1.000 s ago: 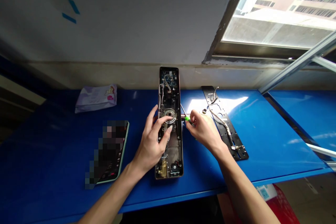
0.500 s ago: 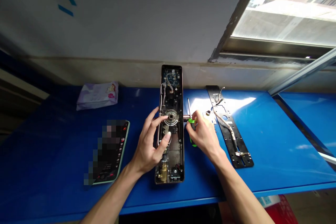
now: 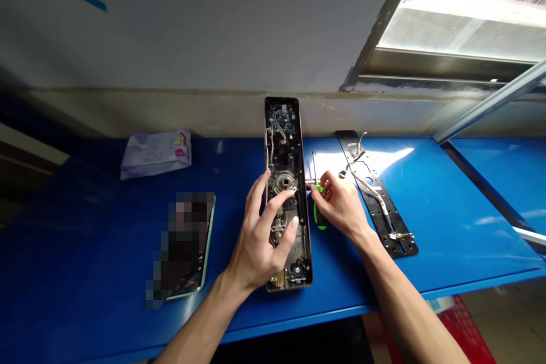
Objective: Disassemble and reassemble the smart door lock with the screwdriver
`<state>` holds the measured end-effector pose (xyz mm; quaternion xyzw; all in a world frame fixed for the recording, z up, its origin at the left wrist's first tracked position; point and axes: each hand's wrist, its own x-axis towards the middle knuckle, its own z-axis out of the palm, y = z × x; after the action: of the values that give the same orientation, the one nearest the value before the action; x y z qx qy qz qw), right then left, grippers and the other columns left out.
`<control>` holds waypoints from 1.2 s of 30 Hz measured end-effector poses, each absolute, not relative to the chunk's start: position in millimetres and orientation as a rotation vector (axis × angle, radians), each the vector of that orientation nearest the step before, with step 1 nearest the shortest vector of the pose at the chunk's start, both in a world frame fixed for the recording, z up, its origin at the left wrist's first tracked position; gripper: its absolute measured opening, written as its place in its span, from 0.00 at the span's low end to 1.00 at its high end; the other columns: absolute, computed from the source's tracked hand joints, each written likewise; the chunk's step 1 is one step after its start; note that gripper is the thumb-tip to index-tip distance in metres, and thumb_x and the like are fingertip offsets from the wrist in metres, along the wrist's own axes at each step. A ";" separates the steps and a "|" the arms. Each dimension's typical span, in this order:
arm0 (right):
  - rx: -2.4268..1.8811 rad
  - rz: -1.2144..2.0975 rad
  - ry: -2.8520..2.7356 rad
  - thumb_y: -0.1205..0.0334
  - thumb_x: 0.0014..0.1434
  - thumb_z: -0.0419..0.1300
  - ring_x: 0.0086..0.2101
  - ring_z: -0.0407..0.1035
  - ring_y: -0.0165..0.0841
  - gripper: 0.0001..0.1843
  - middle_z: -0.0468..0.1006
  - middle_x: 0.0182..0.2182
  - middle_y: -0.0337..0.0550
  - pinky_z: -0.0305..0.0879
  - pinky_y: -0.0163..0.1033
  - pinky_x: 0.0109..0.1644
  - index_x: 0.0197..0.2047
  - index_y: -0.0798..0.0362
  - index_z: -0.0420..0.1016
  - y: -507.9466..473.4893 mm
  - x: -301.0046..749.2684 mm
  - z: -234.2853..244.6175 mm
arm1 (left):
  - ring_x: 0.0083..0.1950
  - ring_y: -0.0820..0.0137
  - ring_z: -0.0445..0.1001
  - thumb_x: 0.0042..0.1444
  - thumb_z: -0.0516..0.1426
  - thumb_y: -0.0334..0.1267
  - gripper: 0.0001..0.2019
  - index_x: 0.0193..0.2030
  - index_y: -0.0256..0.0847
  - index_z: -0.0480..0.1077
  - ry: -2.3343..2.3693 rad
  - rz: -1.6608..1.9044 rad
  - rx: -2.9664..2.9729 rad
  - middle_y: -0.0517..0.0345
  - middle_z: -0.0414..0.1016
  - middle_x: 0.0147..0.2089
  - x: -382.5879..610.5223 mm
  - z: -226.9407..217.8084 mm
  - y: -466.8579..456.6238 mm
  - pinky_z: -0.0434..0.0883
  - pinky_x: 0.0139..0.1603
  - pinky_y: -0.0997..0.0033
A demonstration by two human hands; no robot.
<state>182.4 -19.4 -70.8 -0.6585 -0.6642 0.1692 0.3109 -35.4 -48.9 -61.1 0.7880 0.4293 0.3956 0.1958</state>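
An open electronic door lock housing (image 3: pixel 305 261) lies lengthwise before me, its wires, circuit board and round metal hub (image 3: pixel 285 181) exposed. My left hand (image 3: pixel 262 239) rests over its left side with fingers spread; the index fingertip touches a silver part just below the hub. To the right of the housing, a green and black screwdriver (image 3: pixel 321 220) points its thin shaft away from me. My right hand (image 3: pixel 341 199) has curled fingers and a thumb across the screwdriver's handle, close to the lock's lever (image 3: pixel 311 182). The palm side is hidden.
A black perforated mounting plate (image 3: pixel 394 224) with a taped cable lies to the right. On the left are a phone (image 3: pixel 207 256) and a purple-white packet (image 3: pixel 156 153). The wall stands behind the blue table (image 3: pixel 239 162); a red object (image 3: pixel 464 330) sits below its front edge.
My left index fingertip has moved right across the hub area, to the part below it. The housing sits slightly turned and further right in view. My right hand stays by the screwdriver handle.
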 end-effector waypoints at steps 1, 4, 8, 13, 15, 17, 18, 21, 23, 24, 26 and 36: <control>-1.729 0.459 -1.754 0.55 0.64 0.58 0.22 0.63 0.30 0.09 0.68 0.23 0.32 0.58 0.36 0.31 0.36 0.47 0.62 -19.2 183.1 -71.4 | 0.81 0.48 0.55 0.69 0.57 0.37 0.22 0.68 0.47 0.66 1.200 1.105 2.206 0.44 0.48 0.82 -34.9 -61.2 -49.5 0.63 0.77 0.38; -1.711 0.481 -1.750 0.53 0.64 0.58 0.22 0.62 0.29 0.11 0.67 0.23 0.31 0.58 0.36 0.30 0.34 0.47 0.61 -18.6 184.4 -73.1 | 0.82 0.46 0.51 0.69 0.57 0.37 0.22 0.68 0.47 0.66 1.199 1.108 2.222 0.44 0.47 0.83 -33.3 -62.2 -51.1 0.60 0.78 0.34; -1.705 0.498 -1.743 0.53 0.64 0.58 0.22 0.61 0.29 0.12 0.65 0.22 0.31 0.57 0.35 0.29 0.33 0.46 0.60 -18.2 184.6 -74.3 | 0.83 0.46 0.48 0.69 0.57 0.36 0.21 0.67 0.46 0.66 1.188 1.127 2.247 0.44 0.48 0.82 -31.2 -63.2 -52.7 0.58 0.78 0.33; -1.686 0.520 -1.756 0.54 0.64 0.59 0.21 0.61 0.29 0.11 0.66 0.20 0.30 0.57 0.35 0.28 0.33 0.46 0.61 -19.6 184.2 -75.1 | 0.82 0.48 0.49 0.69 0.57 0.36 0.20 0.66 0.45 0.67 1.182 1.146 2.271 0.44 0.51 0.80 -31.6 -63.5 -52.8 0.57 0.79 0.34; -1.670 0.524 -1.773 0.55 0.65 0.59 0.21 0.60 0.29 0.11 0.65 0.20 0.30 0.56 0.35 0.28 0.34 0.46 0.61 -20.2 184.0 -75.1 | 0.82 0.48 0.50 0.69 0.57 0.36 0.20 0.66 0.44 0.67 1.190 1.147 2.274 0.43 0.51 0.80 -32.3 -63.4 -52.2 0.57 0.79 0.34; -1.659 0.512 -1.784 0.55 0.65 0.59 0.21 0.60 0.29 0.11 0.65 0.20 0.29 0.55 0.35 0.28 0.34 0.46 0.61 -20.5 183.9 -74.7 | 0.82 0.47 0.51 0.69 0.57 0.36 0.20 0.66 0.44 0.68 1.196 1.146 2.275 0.42 0.51 0.80 -33.1 -63.1 -51.4 0.57 0.79 0.35; -1.658 0.497 -1.785 0.55 0.66 0.59 0.21 0.59 0.29 0.11 0.65 0.21 0.29 0.55 0.35 0.28 0.33 0.46 0.62 -20.7 183.8 -74.3 | 0.82 0.48 0.51 0.69 0.57 0.36 0.19 0.66 0.44 0.68 1.198 1.142 2.273 0.42 0.52 0.80 -33.4 -63.0 -51.1 0.57 0.79 0.35; -1.667 0.421 -1.764 0.54 0.67 0.59 0.22 0.58 0.29 0.14 0.64 0.21 0.30 0.53 0.36 0.29 0.32 0.47 0.61 -21.5 183.5 -72.5 | 0.81 0.48 0.53 0.69 0.56 0.36 0.19 0.65 0.44 0.69 1.198 1.137 2.255 0.43 0.52 0.80 -34.2 -63.2 -50.4 0.59 0.79 0.37; -1.668 0.364 -1.746 0.53 0.68 0.59 0.23 0.58 0.29 0.16 0.65 0.22 0.31 0.54 0.36 0.31 0.31 0.47 0.61 -22.4 183.4 -71.1 | 0.81 0.49 0.53 0.69 0.56 0.37 0.19 0.65 0.45 0.69 1.196 1.141 2.244 0.44 0.52 0.80 -35.0 -63.9 -50.2 0.59 0.78 0.38; -1.665 0.337 -1.738 0.53 0.69 0.58 0.23 0.58 0.29 0.17 0.65 0.23 0.32 0.54 0.36 0.31 0.30 0.47 0.60 -22.8 183.5 -70.5 | 0.81 0.49 0.54 0.69 0.56 0.37 0.19 0.65 0.45 0.69 1.193 1.147 2.242 0.44 0.52 0.80 -35.5 -64.3 -50.2 0.59 0.78 0.38; -1.649 0.288 -1.724 0.53 0.70 0.57 0.24 0.58 0.29 0.19 0.66 0.23 0.33 0.54 0.37 0.32 0.28 0.48 0.59 -23.6 183.8 -69.8 | 0.81 0.48 0.54 0.69 0.57 0.37 0.19 0.65 0.46 0.69 1.183 1.146 2.245 0.45 0.53 0.80 -36.7 -64.6 -50.1 0.59 0.78 0.38; -1.508 0.191 -1.763 0.57 0.72 0.57 0.25 0.60 0.28 0.21 0.67 0.24 0.34 0.56 0.36 0.34 0.26 0.49 0.63 -25.3 182.8 -70.7 | 0.81 0.50 0.54 0.69 0.57 0.35 0.20 0.66 0.45 0.67 1.147 1.116 2.259 0.44 0.55 0.79 -38.2 -62.2 -50.9 0.60 0.78 0.39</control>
<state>182.8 -25.3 -70.7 -0.5950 -0.6955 0.0754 0.3958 -38.2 -50.9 -62.2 0.8018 0.4071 0.3962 0.1857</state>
